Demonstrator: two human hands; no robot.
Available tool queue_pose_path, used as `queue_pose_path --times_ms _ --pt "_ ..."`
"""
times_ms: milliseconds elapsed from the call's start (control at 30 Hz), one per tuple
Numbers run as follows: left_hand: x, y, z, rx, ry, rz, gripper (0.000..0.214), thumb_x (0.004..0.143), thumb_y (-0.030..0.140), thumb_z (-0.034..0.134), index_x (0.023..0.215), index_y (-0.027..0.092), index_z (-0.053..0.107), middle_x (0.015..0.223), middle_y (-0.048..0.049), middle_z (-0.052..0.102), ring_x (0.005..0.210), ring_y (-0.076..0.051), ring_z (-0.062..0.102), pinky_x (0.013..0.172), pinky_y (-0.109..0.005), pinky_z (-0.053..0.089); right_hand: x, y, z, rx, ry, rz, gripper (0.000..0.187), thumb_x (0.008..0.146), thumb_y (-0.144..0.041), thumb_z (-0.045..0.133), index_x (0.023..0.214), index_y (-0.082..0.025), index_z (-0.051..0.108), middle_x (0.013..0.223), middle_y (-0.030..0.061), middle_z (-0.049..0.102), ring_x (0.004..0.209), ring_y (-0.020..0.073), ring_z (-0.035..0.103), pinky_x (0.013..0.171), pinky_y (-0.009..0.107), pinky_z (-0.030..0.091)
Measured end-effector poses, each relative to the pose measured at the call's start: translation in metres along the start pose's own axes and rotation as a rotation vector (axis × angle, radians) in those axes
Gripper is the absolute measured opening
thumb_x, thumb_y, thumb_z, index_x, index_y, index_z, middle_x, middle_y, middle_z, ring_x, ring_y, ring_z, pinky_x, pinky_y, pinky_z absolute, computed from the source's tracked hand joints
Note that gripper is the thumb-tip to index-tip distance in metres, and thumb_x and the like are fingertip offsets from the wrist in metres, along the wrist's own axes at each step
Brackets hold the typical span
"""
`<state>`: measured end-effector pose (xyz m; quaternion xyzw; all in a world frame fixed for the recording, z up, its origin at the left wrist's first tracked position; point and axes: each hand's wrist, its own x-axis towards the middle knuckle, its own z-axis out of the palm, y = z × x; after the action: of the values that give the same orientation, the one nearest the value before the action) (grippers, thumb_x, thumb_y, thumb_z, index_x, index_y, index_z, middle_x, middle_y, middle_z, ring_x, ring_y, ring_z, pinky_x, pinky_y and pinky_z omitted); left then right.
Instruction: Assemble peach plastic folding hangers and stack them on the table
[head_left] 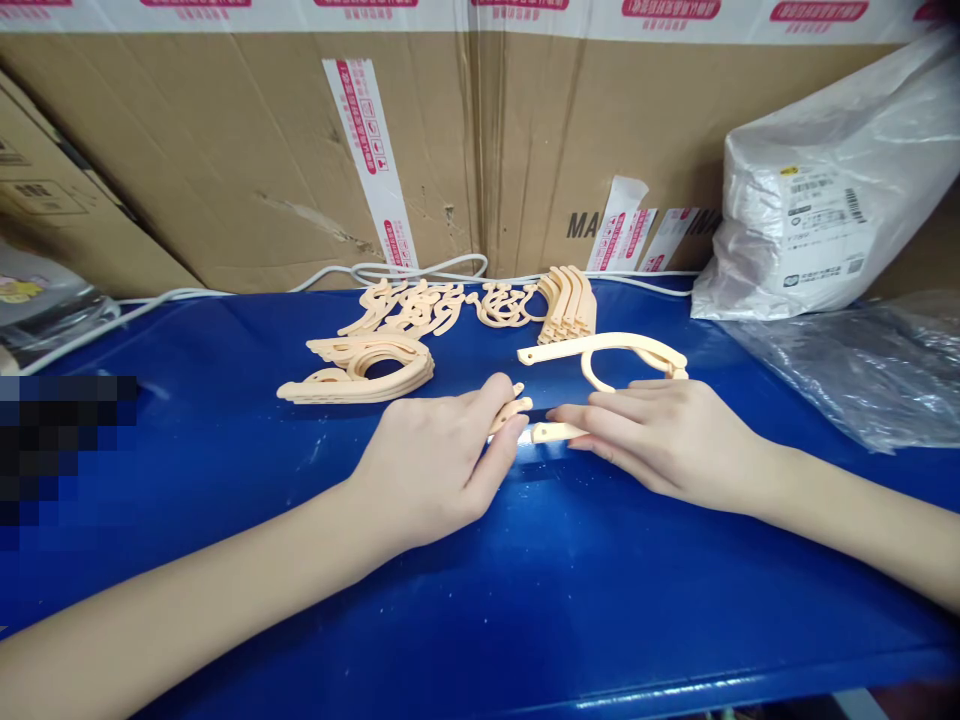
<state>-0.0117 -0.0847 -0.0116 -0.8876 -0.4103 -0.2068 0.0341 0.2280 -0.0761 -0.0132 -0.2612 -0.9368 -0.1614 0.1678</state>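
Over the blue table, my left hand [442, 455] is closed around a small cream plastic hanger piece [512, 410], whose ends stick out past the thumb and index finger. Facing it, my right hand [667, 435] grips a cream plastic folding hanger [600, 347]. One long arm of that hanger points left above the fingers, and a second narrow end reaches toward my left fingertips. A small gap separates the two hands. My fingers and palms cover much of both held parts, so I cannot tell whether they are joined.
Behind my left hand lies a stack of folded hangers [397, 380]. Farther back are loose hanger pieces [420, 305], hook-shaped pieces [504, 305] and stacked curved arms [570, 305]. A white cable [300, 280] runs before cardboard boxes [262, 150]. Plastic bags [817, 200] sit at right.
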Motion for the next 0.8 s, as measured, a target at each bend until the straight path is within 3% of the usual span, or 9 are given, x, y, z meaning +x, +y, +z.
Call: queue_pose_path --times_ms 333,500,600,800 --pt "-0.0024 0.0004 0.0010 -0.036 -0.091 0.078 0.026 0.102 0.030 0.027 0.091 0.020 0.049 0.063 0.0048 0.059 0.048 -0.014 0.056 0.045 -0.026 0.029 -0.0011 0.0008 -0.0005 -0.028 0.053 0.004 0.030 0.103 -0.030 0.040 0.112 -0.018 0.065 0.067 -0.0032 0.063 0.052 0.0133 0.058 0.053 0.027 0.038" --pt "-0.0022 0.0000 0.0001 0.087 -0.111 0.122 0.036 0.102 0.048 0.032 0.103 0.017 0.050 0.068 0.0014 0.066 0.054 -0.019 0.065 0.044 -0.027 0.031 -0.0022 -0.0001 0.0001 -0.008 0.053 -0.003 0.029 0.103 -0.029 0.040 0.112 -0.017 0.065 0.067 -0.0028 0.065 0.055 0.0117 0.062 0.053 0.026 0.037" --pt "-0.0029 -0.0006 0.0004 0.160 -0.133 0.152 0.037 0.102 0.049 0.032 0.098 0.017 0.050 0.071 -0.0006 0.068 0.053 -0.020 0.066 0.042 -0.027 0.030 -0.0024 -0.0015 0.0005 -0.023 0.053 -0.009 0.029 0.103 -0.030 0.041 0.114 -0.017 0.064 0.067 -0.0029 0.065 0.054 0.0114 0.061 0.053 0.026 0.037" --pt "-0.0025 -0.0001 0.0006 0.178 -0.065 0.256 0.037 0.105 0.040 0.024 0.088 0.018 0.049 0.063 0.0000 0.065 0.046 -0.018 0.061 0.039 -0.027 0.031 -0.0016 -0.0064 -0.0005 0.004 0.053 -0.023 0.028 0.103 -0.031 0.041 0.110 -0.017 0.064 0.067 -0.0032 0.064 0.051 0.0117 0.057 0.053 0.026 0.039"
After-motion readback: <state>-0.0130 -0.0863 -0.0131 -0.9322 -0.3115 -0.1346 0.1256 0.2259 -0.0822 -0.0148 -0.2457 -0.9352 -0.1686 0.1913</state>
